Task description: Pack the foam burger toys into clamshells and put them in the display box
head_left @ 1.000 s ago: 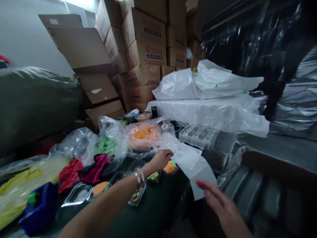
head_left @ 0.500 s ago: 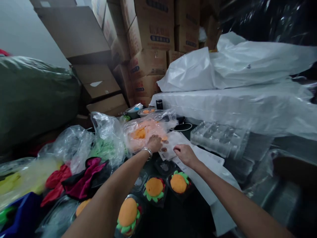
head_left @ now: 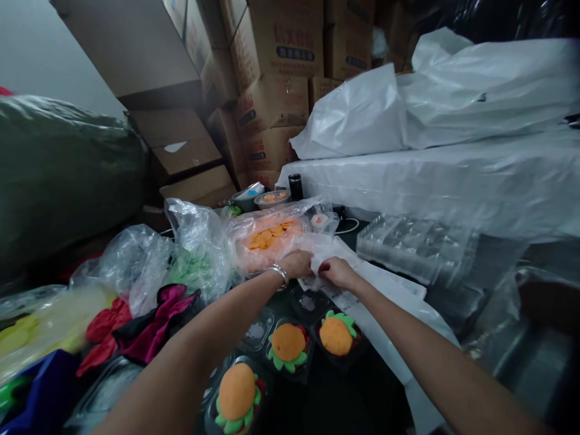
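Note:
My left hand and my right hand meet at the near edge of a clear plastic bag that lies beside a bag of orange pieces. Both hands have their fingers pinched on that thin plastic. Just below them stand small clear trays, three of which hold orange toy burgers with green frills. An empty tray sits right under my hands.
Bags of green, yellow and red-magenta pieces lie to the left. White paper sheets and a stack of clear blister trays lie to the right. Cardboard boxes and white plastic sacks rise behind.
My right hand came in from the lower right up to the bag. Both hands closed together on the plastic edge. The view dropped, so the burger trays show in full.

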A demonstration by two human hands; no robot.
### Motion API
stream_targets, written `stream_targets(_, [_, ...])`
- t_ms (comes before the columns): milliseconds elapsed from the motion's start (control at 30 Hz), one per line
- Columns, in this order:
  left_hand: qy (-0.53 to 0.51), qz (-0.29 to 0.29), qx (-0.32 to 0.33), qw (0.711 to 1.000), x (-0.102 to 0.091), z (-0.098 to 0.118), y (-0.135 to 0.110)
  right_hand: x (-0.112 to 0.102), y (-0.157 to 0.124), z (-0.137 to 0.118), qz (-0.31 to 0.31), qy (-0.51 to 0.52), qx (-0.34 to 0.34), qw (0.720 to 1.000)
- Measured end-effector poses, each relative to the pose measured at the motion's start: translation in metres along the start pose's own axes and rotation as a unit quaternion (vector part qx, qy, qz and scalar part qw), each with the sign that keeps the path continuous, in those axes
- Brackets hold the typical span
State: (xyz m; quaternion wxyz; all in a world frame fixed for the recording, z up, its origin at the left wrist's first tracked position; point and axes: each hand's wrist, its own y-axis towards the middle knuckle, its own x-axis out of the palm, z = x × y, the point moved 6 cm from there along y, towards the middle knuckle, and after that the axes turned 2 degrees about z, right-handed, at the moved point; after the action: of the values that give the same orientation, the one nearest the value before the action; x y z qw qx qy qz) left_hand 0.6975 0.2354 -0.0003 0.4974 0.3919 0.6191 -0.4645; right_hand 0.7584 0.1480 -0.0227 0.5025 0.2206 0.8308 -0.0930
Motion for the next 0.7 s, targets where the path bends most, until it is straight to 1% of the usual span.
stream_targets(133, [0.029,-0.014,-0.009,0.999,0.000,0.008,0.009,0.001,0.002,0.001,0.001,0.005,0.007,1.000])
stream_targets(233, [0.039,-0.012,-0.013,0.999,0.000,0.012,0.009,0.002,0.004,0.002,0.004,0.010,0.014,1.000])
stream_targets(333, [0.035,-0.003,-0.018,0.999,-0.002,0.010,0.005,0.002,0.004,0.002,0.010,0.015,0.023,1.000])
stream_targets(467, [0.008,-0.007,-0.031,0.999,-0.006,-0.001,0.000,0.001,0.002,0.000,0.010,0.020,0.027,0.999])
stream_targets(567, [-0.027,-0.032,-0.052,0.998,-0.007,-0.008,0.003,0.002,0.001,-0.001,0.003,0.017,0.027,0.999])
stream_targets(700, [-0.079,-0.085,-0.080,0.990,-0.003,-0.008,0.008,0.003,0.002,0.000,-0.008,0.013,0.026,1.000])
